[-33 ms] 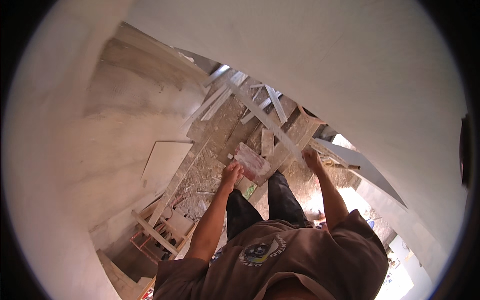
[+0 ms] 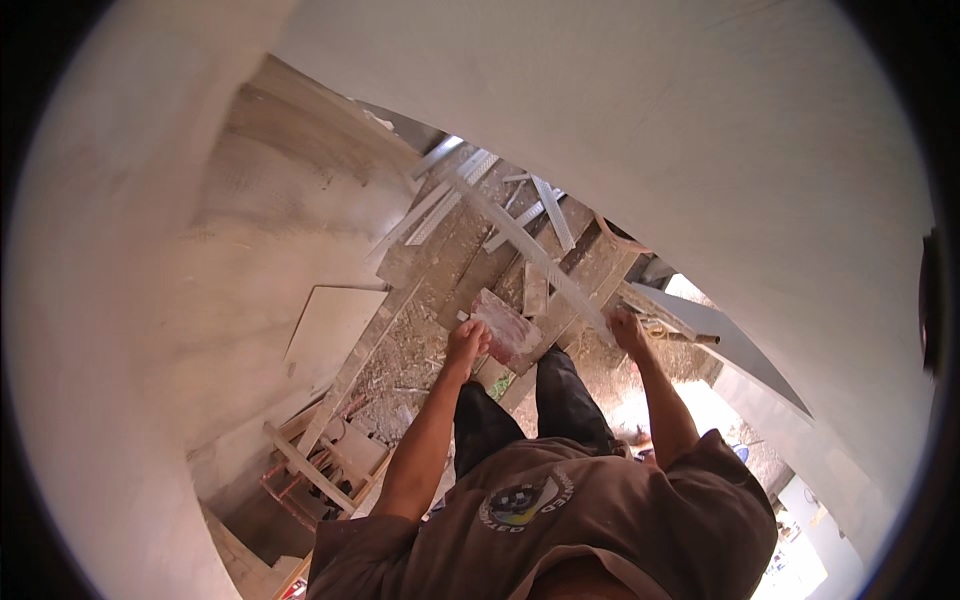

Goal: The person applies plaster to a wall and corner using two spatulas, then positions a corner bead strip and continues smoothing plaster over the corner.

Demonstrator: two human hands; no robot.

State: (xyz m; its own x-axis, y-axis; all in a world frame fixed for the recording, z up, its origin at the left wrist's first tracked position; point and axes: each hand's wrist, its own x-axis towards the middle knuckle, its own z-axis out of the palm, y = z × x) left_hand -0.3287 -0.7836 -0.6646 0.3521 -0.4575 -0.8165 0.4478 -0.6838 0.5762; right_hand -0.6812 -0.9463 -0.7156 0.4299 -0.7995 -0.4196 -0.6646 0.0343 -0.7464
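My right hand [image 2: 625,330] is closed at the near end of a long, pale metal strip [image 2: 535,255]. The strip slants away to the upper left and looks smeared by motion. My left hand [image 2: 467,345] has its fingers curled, and whatever may be inside them is hidden. Just right of it shows a reddish rectangular board [image 2: 506,328] with whitish smears, in front of my knees; contact between the hand and the board cannot be made out. Beyond the board lies a small dusty block [image 2: 536,288].
Planks [image 2: 480,270] run below, with several perforated metal profiles [image 2: 440,215] lying at their far end. Pale walls [image 2: 650,130] close in. A light panel [image 2: 330,322] leans at left. A wooden frame [image 2: 310,468] stands lower left; rubble [image 2: 405,350] covers the ground.
My right hand has come slightly nearer with the end of the strip. The left hand has shifted a little away from me. The whole view has tilted slightly.
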